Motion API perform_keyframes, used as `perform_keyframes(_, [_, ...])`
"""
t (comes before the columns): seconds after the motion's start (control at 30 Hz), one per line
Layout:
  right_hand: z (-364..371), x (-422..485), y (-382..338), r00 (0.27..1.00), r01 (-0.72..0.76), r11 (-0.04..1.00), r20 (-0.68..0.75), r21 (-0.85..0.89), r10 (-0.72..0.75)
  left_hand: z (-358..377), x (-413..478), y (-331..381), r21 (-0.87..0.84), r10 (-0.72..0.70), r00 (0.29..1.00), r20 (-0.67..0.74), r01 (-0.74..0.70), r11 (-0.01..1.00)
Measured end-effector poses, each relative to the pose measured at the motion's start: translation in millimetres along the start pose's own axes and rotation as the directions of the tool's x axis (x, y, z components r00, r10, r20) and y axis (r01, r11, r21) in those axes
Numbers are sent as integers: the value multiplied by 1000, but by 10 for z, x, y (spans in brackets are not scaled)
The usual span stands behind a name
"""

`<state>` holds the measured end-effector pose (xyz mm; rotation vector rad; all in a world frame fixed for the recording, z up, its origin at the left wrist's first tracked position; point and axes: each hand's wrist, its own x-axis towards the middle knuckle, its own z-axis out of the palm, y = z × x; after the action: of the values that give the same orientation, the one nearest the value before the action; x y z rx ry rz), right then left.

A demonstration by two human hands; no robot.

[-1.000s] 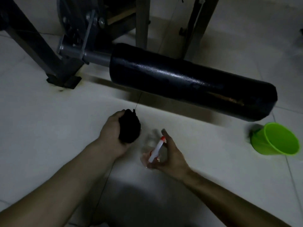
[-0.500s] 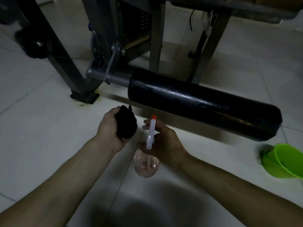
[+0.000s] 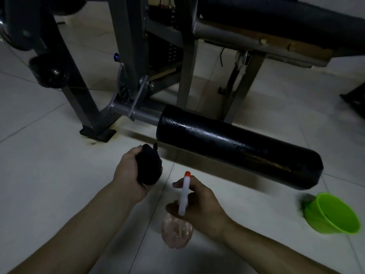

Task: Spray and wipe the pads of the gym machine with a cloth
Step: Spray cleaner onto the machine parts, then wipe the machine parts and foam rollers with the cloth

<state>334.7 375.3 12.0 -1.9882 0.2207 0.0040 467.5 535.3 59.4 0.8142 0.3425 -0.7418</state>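
Gripping a balled black cloth (image 3: 149, 167), the left hand (image 3: 128, 175) sits near centre, its fingers curled tightly round the fabric. The cloth lies just beside the left end of the black roller pad (image 3: 237, 149); contact between them cannot be confirmed.

The right hand (image 3: 201, 202) holds a spray bottle (image 3: 177, 232) by its neck, to the right of the cloth and nearer. Its fingers are wrapped round the white spray head, whose orange tip points to the far side, toward the pad. The clear bottle body shows on the near side of the hand.

The roller pad runs from centre to right, low over the tiled floor (image 3: 39, 175), mounted on a grey metal bar of the machine frame (image 3: 130, 46). Its surface is glossy, with a worn streak toward the right end. A second dark pad (image 3: 276, 18) lies at far right, higher up.

A green bucket (image 3: 333, 214) is on the floor at near right, just beside the roller pad's right end and apart from both hands.
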Motion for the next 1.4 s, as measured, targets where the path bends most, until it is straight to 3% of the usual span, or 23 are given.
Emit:
perform_keyframes(0.27, [-527,-395,294,973,-97,992,-200,81,112,416,149,-321,29,-42,985,167,37,999])
perform_keyframes(0.37, [-758,-597,409,946,-130,991,-294,32,133,661,235,-545,79,-94,972,214,79,994])
perform_keyframes(0.73, [-1503,-1265,920,778,-232,965,-571,124,261,1588,320,-1372,371,-227,970,85,181,911])
perform_keyframes(0.9, [-1450,-1315,1248,824,-251,955,-482,160,298,1769,204,-1659,402,-287,953,101,225,888])
perform_keyframes(1.07, [-1193,-1180,1544,847,-367,929,-426,-34,319,1586,111,-1808,410,-329,941,84,268,872])
perform_keyframes(1.33, [-1248,-1319,1816,905,-386,918,-228,-84,360,1579,148,-1821,348,-377,923,79,329,878])
perform_keyframes(1.4, [-1485,-1401,1763,881,-348,933,-372,-91,293,1635,188,-1886,354,-378,921,90,325,877])
